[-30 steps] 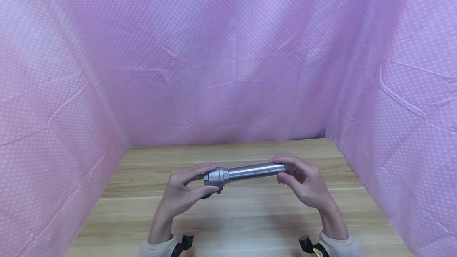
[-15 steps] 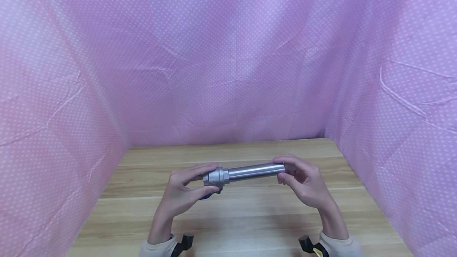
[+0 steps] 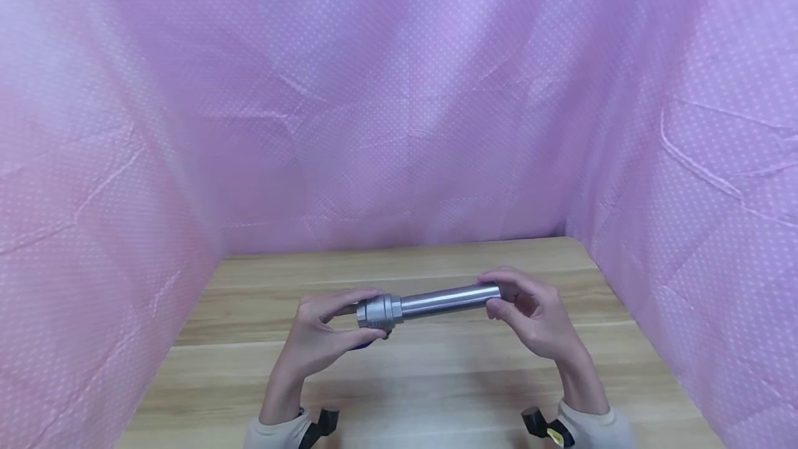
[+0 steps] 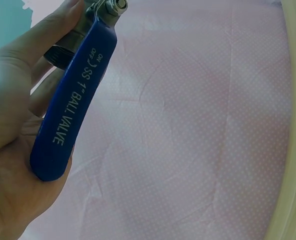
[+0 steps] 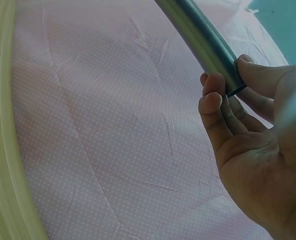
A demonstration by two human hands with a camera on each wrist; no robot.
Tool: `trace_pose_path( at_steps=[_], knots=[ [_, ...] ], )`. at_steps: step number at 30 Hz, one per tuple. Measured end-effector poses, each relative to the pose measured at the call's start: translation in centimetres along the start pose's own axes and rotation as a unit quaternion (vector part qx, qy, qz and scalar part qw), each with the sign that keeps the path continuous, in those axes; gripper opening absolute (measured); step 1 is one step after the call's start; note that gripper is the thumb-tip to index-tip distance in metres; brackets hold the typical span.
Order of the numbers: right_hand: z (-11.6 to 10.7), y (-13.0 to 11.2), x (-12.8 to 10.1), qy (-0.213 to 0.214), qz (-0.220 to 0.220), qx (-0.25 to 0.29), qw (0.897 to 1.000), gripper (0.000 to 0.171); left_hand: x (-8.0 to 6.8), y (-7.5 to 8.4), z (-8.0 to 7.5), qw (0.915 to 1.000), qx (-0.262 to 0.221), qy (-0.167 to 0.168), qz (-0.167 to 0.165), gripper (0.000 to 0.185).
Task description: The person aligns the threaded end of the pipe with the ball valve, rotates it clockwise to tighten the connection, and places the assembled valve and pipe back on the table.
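Observation:
A steel ball valve (image 3: 379, 311) joined to a straight steel pipe (image 3: 445, 301) is held above the table, the pipe's right end slightly farther back. My left hand (image 3: 318, 335) grips the valve body, thumb on the near side and fingers on the far side. Lettered "SS 1" BALL VALVE", the blue lever handle (image 4: 73, 100) lies along the left palm in the left wrist view. At the pipe's free end, my right hand (image 3: 533, 317) pinches it between thumb and fingers. In the right wrist view the pipe (image 5: 203, 42) ends just inside those fingertips. The joint's inside is hidden.
Under the hands is a light wood-grain table (image 3: 430, 393). Pink cloth with white dots (image 3: 399, 123) hangs at the back and on both sides. A black camera mount (image 3: 321, 427) is worn on the left wrist, and a similar mount (image 3: 545, 427) on the right.
The valve and pipe have shifted very slightly to the right, and my right thumb lies a little higher on the pipe's end. Both hands keep their hold.

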State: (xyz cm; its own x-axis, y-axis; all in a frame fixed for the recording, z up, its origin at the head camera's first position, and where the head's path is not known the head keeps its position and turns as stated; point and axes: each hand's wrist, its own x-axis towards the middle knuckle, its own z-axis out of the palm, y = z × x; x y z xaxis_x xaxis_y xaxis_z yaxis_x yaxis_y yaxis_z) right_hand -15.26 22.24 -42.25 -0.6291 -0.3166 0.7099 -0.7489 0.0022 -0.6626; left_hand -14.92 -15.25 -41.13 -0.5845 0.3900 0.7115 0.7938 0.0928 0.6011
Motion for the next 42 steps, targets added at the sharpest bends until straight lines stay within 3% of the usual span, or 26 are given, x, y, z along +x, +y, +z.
trace_pose_path(
  at_steps=[10, 15, 22, 42],
  knots=[
    [-0.15, 0.26, 0.14, 0.005, 0.016, -0.048, 0.999, 0.046, -0.04, -0.51, -0.05, 1.0, -0.006, 0.006, -0.001, 0.059],
    [-0.09, 0.26, 0.13, 0.006, 0.02, -0.034, 0.999, 0.048, -0.01, -0.47, -0.13, 0.9999, -0.006, 0.008, -0.002, 0.06],
    [0.2, 0.21, 0.43, -0.01, -0.028, 0.026, 0.999, 0.058, -0.16, -0.35, -0.31, 0.9999, -0.004, 0.016, 0.001, 0.062],
    [0.59, 0.07, 0.33, -0.008, -0.037, 0.007, 0.999, 0.051, -0.66, -0.27, -0.61, 0.9998, -0.009, 0.018, 0.004, 0.06]
  ],
)
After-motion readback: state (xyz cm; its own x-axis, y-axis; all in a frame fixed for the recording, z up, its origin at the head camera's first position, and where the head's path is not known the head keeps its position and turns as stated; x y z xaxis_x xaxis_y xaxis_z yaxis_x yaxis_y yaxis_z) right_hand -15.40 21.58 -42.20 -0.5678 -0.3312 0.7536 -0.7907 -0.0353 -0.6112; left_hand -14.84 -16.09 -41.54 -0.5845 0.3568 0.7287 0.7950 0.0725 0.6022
